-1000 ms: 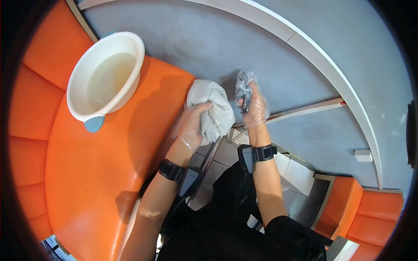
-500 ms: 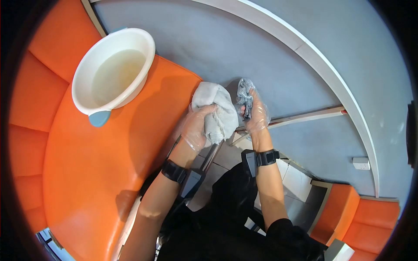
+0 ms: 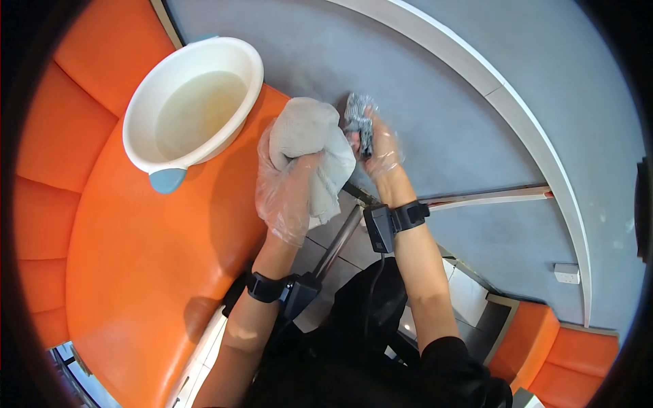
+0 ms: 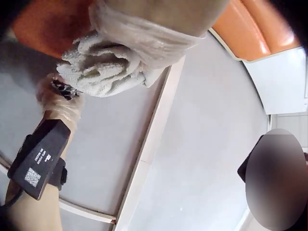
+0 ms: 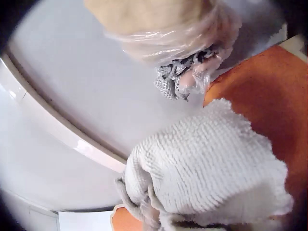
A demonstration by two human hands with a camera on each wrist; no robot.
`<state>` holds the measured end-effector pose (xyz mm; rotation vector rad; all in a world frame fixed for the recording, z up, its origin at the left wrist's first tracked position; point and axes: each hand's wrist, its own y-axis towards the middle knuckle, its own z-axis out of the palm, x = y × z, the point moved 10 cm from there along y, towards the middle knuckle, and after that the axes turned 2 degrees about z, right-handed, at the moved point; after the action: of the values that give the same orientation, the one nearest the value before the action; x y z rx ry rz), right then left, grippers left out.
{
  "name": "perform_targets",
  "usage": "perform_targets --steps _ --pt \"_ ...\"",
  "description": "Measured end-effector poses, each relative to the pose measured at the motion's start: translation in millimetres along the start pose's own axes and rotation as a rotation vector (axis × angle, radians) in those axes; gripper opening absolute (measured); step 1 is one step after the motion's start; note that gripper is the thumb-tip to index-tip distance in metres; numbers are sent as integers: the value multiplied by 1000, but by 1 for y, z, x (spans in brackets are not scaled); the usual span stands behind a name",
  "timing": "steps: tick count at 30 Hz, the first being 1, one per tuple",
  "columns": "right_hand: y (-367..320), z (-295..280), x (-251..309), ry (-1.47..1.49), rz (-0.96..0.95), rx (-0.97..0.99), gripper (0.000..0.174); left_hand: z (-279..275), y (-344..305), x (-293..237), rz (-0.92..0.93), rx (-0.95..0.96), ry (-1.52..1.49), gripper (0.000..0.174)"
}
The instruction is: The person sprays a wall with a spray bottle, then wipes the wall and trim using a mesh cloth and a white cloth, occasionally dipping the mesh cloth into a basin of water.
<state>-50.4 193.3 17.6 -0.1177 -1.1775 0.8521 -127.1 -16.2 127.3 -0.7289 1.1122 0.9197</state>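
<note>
My left hand (image 3: 287,200), in a clear plastic glove, grips a bunched whitish towel (image 3: 306,126) by the edge of the orange seat. In the right wrist view the towel (image 5: 207,163) shows a ribbed weave and frayed edge. My right hand (image 3: 385,144), also gloved in plastic, holds a crumpled grey mesh cloth (image 3: 358,114) close to the grey wall panel (image 3: 435,129). Its fingers are curled round the cloth (image 5: 171,82), part of which is hidden in the palm. The two hands are side by side, slightly apart.
A white basin (image 3: 139,129) with blue handles and cloudy water stands on the orange seat (image 3: 149,272), left of my hands. A pale curved trim (image 3: 530,126) and a lower rail (image 3: 490,198) run along the wall. A metal bar (image 3: 340,238) stands below my hands.
Both hands have moved up and left, toward the basin's side, still holding their cloths. The towel is turned and bunched differently. The view has shifted, so the basin appears farther right.
</note>
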Motion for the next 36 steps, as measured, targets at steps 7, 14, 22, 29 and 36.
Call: perform_targets --steps 7,14,22,29,36 --pt "-15 35 28 205 -56 193 31 0 -4 1 -58 23 -50 62" --pt "-12 7 -3 139 -12 -54 28 4 0 10 -71 28 -191 61" --pt "-10 6 8 126 -62 46 32 4 7 24 -70 48 -148 59" --pt "-29 35 36 246 -51 185 32 -4 6 29 -72 46 -119 57" --pt "-10 0 -4 165 28 -23 32 2 5 34 -83 33 -154 56"
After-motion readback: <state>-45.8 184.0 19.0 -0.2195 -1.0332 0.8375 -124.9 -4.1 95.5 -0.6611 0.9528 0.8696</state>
